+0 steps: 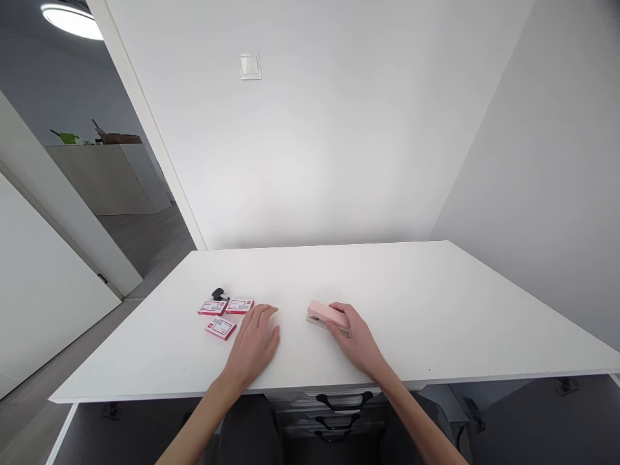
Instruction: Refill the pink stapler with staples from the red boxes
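On the white tabletop, right of centre, lies a pink stapler [327,314] with its front end pointing up and left. My right hand [357,339] is wrapped round its rear part, thumb on the near side and fingers over the top. My left hand [255,342] rests on the table palm down, fingers loosely stretched, holding nothing. Beside its fingertips is a small red-and-white box [239,307]. A second such box [212,308] lies to its left, and a third box [221,327] sits nearer me. Behind them is a small black object [219,294], possibly a staple remover.
The white table [387,290] meets a white wall [329,129] carrying a light switch [250,66]. Below its front edge are drawers with black handles [343,402], between my legs. To the left, a doorway opens onto a room with a low cabinet [101,177].
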A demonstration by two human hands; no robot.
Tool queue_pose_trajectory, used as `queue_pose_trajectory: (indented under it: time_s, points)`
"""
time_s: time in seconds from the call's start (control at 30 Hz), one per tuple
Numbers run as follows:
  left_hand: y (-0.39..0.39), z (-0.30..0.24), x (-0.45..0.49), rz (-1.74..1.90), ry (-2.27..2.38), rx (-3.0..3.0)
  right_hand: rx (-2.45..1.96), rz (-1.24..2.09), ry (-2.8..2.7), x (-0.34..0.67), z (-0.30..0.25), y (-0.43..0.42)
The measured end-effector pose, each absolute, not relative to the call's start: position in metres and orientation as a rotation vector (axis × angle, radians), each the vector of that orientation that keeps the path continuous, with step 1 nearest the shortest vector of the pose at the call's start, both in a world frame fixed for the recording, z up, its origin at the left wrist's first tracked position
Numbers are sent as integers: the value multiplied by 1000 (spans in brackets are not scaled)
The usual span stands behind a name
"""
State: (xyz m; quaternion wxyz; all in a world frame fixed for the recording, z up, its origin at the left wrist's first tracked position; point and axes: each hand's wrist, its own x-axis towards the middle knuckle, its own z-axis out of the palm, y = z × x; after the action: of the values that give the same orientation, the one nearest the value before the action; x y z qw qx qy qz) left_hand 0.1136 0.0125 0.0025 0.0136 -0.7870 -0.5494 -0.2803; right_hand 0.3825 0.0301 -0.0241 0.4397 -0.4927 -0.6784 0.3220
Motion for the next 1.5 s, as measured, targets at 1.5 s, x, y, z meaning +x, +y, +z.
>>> queue_pose_trajectory:
  time_s: [1.5]
  points:
    - [16,2,168,-897,-1413,-2863,-1064,962,-976,377,-12,24]
